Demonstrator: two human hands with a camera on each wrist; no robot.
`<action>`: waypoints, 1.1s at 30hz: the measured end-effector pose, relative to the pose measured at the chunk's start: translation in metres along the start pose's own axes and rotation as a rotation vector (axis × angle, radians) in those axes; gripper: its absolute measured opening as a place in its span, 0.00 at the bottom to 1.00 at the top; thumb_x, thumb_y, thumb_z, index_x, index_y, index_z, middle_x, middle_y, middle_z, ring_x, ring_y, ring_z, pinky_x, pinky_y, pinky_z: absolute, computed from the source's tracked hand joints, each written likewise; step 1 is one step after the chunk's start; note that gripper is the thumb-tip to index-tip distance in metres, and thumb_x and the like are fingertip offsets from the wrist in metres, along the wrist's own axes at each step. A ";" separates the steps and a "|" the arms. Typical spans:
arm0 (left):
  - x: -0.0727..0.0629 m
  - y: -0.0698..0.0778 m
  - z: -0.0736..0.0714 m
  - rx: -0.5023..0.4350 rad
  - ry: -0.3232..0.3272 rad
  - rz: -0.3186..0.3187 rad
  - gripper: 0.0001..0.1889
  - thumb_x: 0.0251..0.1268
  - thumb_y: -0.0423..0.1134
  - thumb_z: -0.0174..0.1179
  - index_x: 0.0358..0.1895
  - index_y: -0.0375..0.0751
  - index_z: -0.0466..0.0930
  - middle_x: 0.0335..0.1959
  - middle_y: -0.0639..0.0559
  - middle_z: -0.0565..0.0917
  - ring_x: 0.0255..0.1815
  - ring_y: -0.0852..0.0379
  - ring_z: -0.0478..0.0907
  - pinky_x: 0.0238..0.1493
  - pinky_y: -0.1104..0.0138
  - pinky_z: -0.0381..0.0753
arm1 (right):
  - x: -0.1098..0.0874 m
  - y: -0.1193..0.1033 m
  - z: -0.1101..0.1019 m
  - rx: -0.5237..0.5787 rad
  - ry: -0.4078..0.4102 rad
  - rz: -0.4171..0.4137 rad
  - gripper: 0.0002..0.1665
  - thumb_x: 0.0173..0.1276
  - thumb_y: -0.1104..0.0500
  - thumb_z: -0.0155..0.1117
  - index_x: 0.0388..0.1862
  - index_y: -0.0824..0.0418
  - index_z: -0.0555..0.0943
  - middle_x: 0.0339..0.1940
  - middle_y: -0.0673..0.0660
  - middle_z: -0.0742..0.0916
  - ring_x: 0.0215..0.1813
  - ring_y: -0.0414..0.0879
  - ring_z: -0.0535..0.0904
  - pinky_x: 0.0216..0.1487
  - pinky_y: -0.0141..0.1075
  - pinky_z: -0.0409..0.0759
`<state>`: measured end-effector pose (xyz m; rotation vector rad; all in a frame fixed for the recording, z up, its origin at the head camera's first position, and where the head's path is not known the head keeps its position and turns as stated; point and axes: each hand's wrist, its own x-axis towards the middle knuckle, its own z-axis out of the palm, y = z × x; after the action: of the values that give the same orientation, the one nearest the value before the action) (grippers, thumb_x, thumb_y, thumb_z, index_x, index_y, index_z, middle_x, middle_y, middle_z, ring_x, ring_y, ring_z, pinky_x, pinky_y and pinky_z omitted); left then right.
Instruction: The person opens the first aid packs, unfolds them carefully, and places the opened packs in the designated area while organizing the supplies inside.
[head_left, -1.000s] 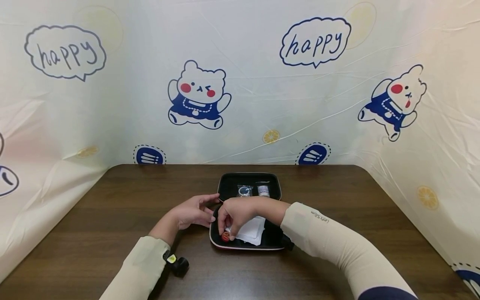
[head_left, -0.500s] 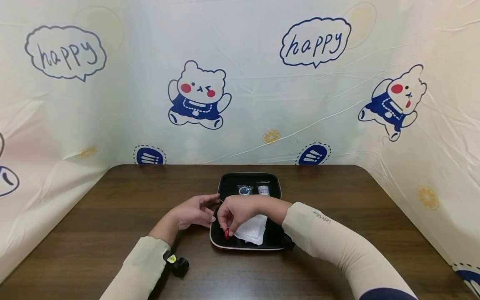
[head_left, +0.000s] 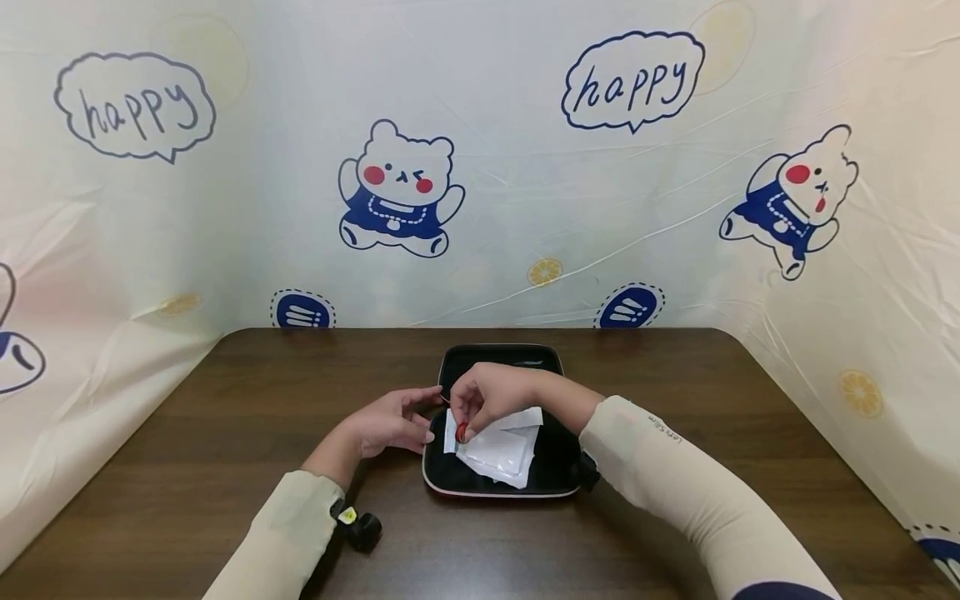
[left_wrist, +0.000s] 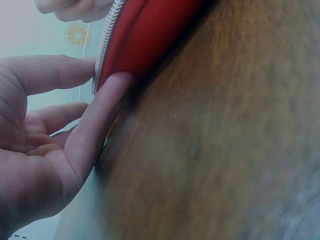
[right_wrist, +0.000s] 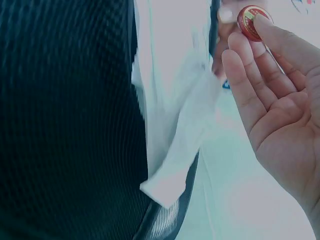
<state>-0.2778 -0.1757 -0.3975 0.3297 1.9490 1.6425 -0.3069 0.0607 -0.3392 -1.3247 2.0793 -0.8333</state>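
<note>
Head view: pinched by the right hand (head_left: 497, 395), the red tin (head_left: 461, 433) has been moved from the case (head_left: 558, 467) corner, near-left, seemingly unplaced; the left edge is touched by the loosely spread left hand (head_left: 381, 427).

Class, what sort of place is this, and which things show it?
Probably a makeshift recording booth: a wooden table with a cartoon-printed sheet behind it and at both sides, and a small black device strapped near the left hand.

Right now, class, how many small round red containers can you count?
1: the small round red container, pinched in the right hand above the flat white packets. Others could be hidden beneath.
</note>
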 end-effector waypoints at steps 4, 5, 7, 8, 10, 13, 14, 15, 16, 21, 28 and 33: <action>0.001 0.002 0.001 0.012 0.008 -0.004 0.42 0.58 0.24 0.63 0.76 0.35 0.53 0.73 0.34 0.58 0.47 0.47 0.76 0.50 0.54 0.82 | -0.008 0.007 -0.011 0.013 0.073 0.043 0.07 0.59 0.67 0.72 0.34 0.59 0.83 0.32 0.49 0.87 0.34 0.43 0.81 0.41 0.35 0.83; 0.002 0.002 0.001 0.015 0.010 -0.003 0.42 0.58 0.24 0.63 0.76 0.35 0.53 0.73 0.34 0.58 0.47 0.47 0.76 0.50 0.54 0.82 | -0.010 0.009 -0.014 0.016 0.094 0.055 0.07 0.59 0.68 0.72 0.34 0.59 0.83 0.32 0.50 0.87 0.34 0.43 0.81 0.40 0.35 0.83; 0.003 0.002 0.001 0.020 0.013 0.000 0.42 0.57 0.24 0.63 0.76 0.36 0.54 0.73 0.34 0.58 0.47 0.46 0.75 0.50 0.54 0.82 | -0.014 0.014 -0.020 0.024 0.136 0.078 0.07 0.59 0.68 0.72 0.34 0.60 0.83 0.33 0.51 0.87 0.34 0.44 0.81 0.40 0.36 0.84; 0.004 0.002 0.001 0.021 0.015 0.001 0.42 0.57 0.24 0.63 0.76 0.36 0.54 0.73 0.34 0.59 0.47 0.46 0.75 0.50 0.55 0.82 | -0.016 0.017 -0.022 0.026 0.155 0.089 0.07 0.59 0.68 0.72 0.35 0.60 0.84 0.33 0.51 0.87 0.34 0.44 0.81 0.40 0.36 0.84; 0.004 0.003 0.001 0.020 0.020 0.002 0.42 0.57 0.24 0.64 0.75 0.37 0.55 0.73 0.34 0.59 0.47 0.47 0.75 0.50 0.55 0.83 | -0.019 0.021 -0.027 0.024 0.196 0.106 0.07 0.59 0.68 0.72 0.36 0.61 0.84 0.33 0.52 0.87 0.35 0.45 0.81 0.40 0.36 0.84; 0.005 0.003 0.001 0.019 0.017 0.001 0.42 0.57 0.23 0.63 0.75 0.36 0.54 0.72 0.34 0.59 0.47 0.47 0.75 0.50 0.54 0.83 | -0.023 0.028 -0.034 0.026 0.245 0.147 0.07 0.60 0.68 0.71 0.37 0.61 0.84 0.34 0.52 0.86 0.35 0.47 0.81 0.40 0.37 0.84; 0.005 0.003 0.002 0.019 0.017 -0.002 0.42 0.57 0.23 0.63 0.75 0.36 0.54 0.72 0.34 0.59 0.46 0.47 0.75 0.49 0.55 0.83 | -0.024 0.029 -0.035 0.024 0.260 0.163 0.07 0.61 0.68 0.70 0.38 0.61 0.84 0.34 0.52 0.86 0.36 0.47 0.81 0.40 0.37 0.85; 0.004 0.003 0.002 0.020 0.016 -0.001 0.42 0.57 0.23 0.63 0.76 0.35 0.54 0.72 0.34 0.59 0.46 0.48 0.75 0.49 0.55 0.83 | -0.025 0.031 -0.037 0.021 0.273 0.180 0.07 0.61 0.68 0.70 0.38 0.61 0.85 0.35 0.53 0.86 0.36 0.47 0.81 0.41 0.38 0.85; 0.004 0.003 0.002 0.019 0.015 -0.002 0.42 0.57 0.23 0.63 0.76 0.35 0.54 0.73 0.34 0.58 0.46 0.48 0.75 0.49 0.55 0.83 | -0.025 0.032 -0.039 0.025 0.284 0.194 0.07 0.62 0.68 0.70 0.39 0.61 0.85 0.35 0.53 0.86 0.36 0.47 0.81 0.41 0.39 0.85; 0.002 0.004 0.002 0.023 0.020 -0.001 0.42 0.57 0.23 0.63 0.76 0.35 0.54 0.73 0.33 0.58 0.46 0.48 0.76 0.49 0.55 0.83 | -0.025 0.035 -0.048 0.035 0.341 0.237 0.08 0.63 0.69 0.68 0.42 0.63 0.85 0.36 0.55 0.86 0.37 0.48 0.81 0.45 0.45 0.85; 0.001 0.003 0.001 0.020 0.024 -0.003 0.42 0.57 0.23 0.63 0.76 0.35 0.53 0.72 0.33 0.58 0.45 0.48 0.76 0.49 0.55 0.83 | -0.021 0.045 -0.059 0.086 0.393 0.259 0.10 0.64 0.70 0.66 0.44 0.65 0.86 0.38 0.56 0.87 0.40 0.48 0.82 0.45 0.40 0.85; 0.000 0.002 0.001 0.021 0.023 -0.002 0.43 0.57 0.24 0.63 0.76 0.35 0.53 0.72 0.33 0.59 0.45 0.48 0.76 0.49 0.55 0.83 | -0.016 0.047 -0.060 0.116 0.415 0.276 0.10 0.65 0.70 0.65 0.45 0.66 0.85 0.38 0.57 0.87 0.40 0.48 0.83 0.45 0.41 0.85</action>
<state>-0.2776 -0.1742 -0.3955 0.3183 1.9848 1.6325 -0.3714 0.1039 -0.3314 -0.8263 2.4122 -1.1571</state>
